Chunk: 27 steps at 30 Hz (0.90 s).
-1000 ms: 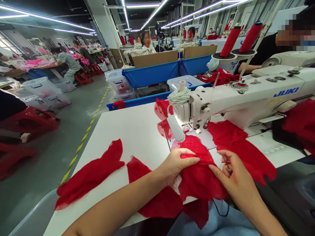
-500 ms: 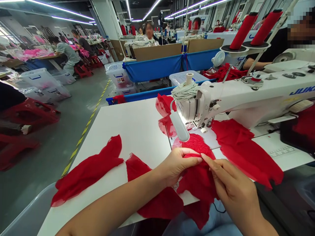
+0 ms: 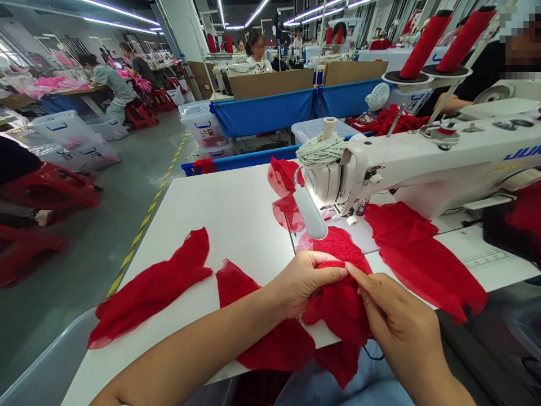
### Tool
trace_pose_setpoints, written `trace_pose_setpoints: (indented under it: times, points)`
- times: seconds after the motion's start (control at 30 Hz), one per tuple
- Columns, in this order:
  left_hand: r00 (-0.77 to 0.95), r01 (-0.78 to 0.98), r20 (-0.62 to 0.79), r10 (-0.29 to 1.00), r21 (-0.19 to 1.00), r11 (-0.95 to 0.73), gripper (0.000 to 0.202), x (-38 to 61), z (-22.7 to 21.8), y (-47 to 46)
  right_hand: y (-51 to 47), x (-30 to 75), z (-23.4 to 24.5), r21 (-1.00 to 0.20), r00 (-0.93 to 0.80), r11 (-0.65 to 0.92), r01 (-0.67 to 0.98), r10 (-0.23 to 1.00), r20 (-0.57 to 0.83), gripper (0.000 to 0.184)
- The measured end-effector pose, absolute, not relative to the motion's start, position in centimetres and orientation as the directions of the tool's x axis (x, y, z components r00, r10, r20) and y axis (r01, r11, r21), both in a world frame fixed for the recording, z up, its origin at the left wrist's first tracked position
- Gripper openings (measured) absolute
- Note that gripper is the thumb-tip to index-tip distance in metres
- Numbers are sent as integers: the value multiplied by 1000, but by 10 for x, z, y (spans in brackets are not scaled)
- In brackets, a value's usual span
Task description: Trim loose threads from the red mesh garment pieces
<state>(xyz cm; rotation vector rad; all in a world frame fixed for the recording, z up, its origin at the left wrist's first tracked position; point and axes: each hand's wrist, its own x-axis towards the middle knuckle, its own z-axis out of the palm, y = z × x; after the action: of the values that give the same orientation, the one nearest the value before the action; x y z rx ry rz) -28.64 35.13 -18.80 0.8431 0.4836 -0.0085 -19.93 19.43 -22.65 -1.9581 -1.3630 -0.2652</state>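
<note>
Both my hands pinch the edge of a red fabric piece [image 3: 344, 304] just in front of the sewing machine [image 3: 333, 180]. My left hand [image 3: 310, 279] grips it between thumb and fingers. Its tip almost meets my right hand [image 3: 393, 307], whose thumb and forefinger are closed on the same edge. The upper part of this piece looks like lace and lies by the machine's needle area; the lower part hangs over the table's front edge toward my lap. Under my left forearm lies another red piece [image 3: 274, 344], partly hidden.
More red cloth lies at the left of the white table [image 3: 220, 208], as a long piece [image 3: 156, 287], and at the right, as another piece [image 3: 422, 254]. Sheer red scraps [image 3: 283, 189] sit behind the machine's lamp [image 3: 310, 211]. Red thread cones [image 3: 425, 45] stand above; co-workers sit beyond.
The camera view has shifted slightly. My hands keep almost the same pinch on the red fabric, and the cloth pieces on the table lie as before.
</note>
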Motion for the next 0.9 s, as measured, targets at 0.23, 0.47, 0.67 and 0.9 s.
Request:
trace_pose_setpoints:
  times: [0.23, 0.47, 0.67, 0.9]
  points:
    - [902, 172, -373, 218, 773, 610, 31, -287, -191, 353, 198, -208, -219, -527, 478, -154, 836, 676, 561, 42]
    - [902, 162, -332, 276, 853, 497, 30, -290, -194, 352, 196, -210, -219, -479, 481, -212, 852, 680, 554, 40]
    - [917, 146, -301, 262, 864, 482, 31, -290, -188, 354, 203, -216, -218, -628, 574, -132, 767, 579, 579, 34]
    - [952, 143, -271, 143, 806, 575, 22, -291, -187, 358, 208, -221, -220, -881, 795, -87, 464, 480, 371, 22]
